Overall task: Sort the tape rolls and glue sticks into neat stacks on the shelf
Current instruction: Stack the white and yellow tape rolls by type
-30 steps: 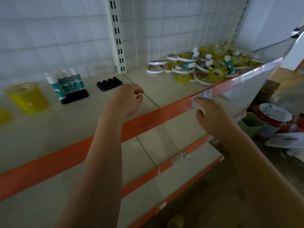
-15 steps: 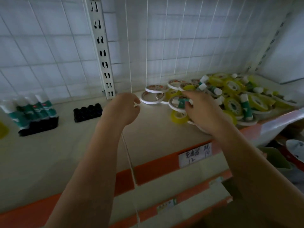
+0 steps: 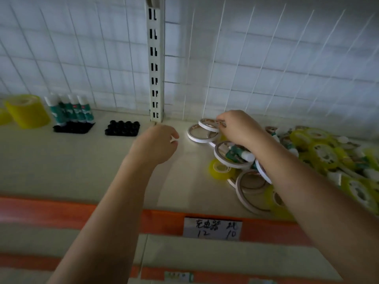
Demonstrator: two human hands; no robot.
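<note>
Head view: right hand (image 3: 238,128) pinches a thin white tape roll (image 3: 209,125) at the pile's (image 3: 320,158) left edge. Left hand (image 3: 155,144) hovers loosely curled over the shelf (image 3: 61,160), holding nothing.

yellow tape rolls (image 3: 324,154) | orange shelf edge (image 3: 61,212) | glue sticks (image 3: 71,109) seemingly green-white
</note>
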